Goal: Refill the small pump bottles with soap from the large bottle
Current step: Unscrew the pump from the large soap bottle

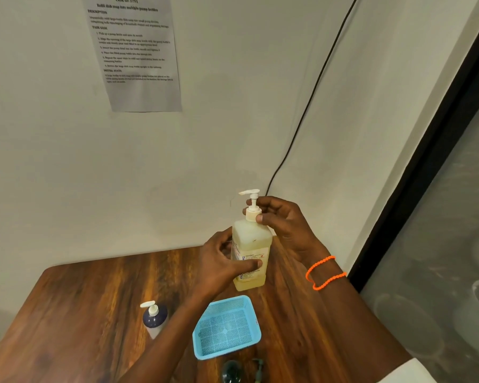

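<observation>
The large bottle point(250, 239) of pale yellow soap stands upright on the wooden table point(75, 305) near the wall. My left hand point(219, 266) grips its body from the left, thumb across the label. My right hand point(282, 219) pinches the white pump collar at the bottle's neck. A small pump bottle point(155, 319) with a dark upper part and white pump stands to the left, apart from both hands. Another small dark-green bottle point(233, 372) lies at the bottom edge, partly cut off.
An empty light-blue plastic basket point(205, 337) sits in front of the large bottle. A black cable point(310, 100) runs down the wall behind it. A printed sheet point(138, 53) hangs on the wall. A dark-framed glass panel point(440, 217) borders the right side.
</observation>
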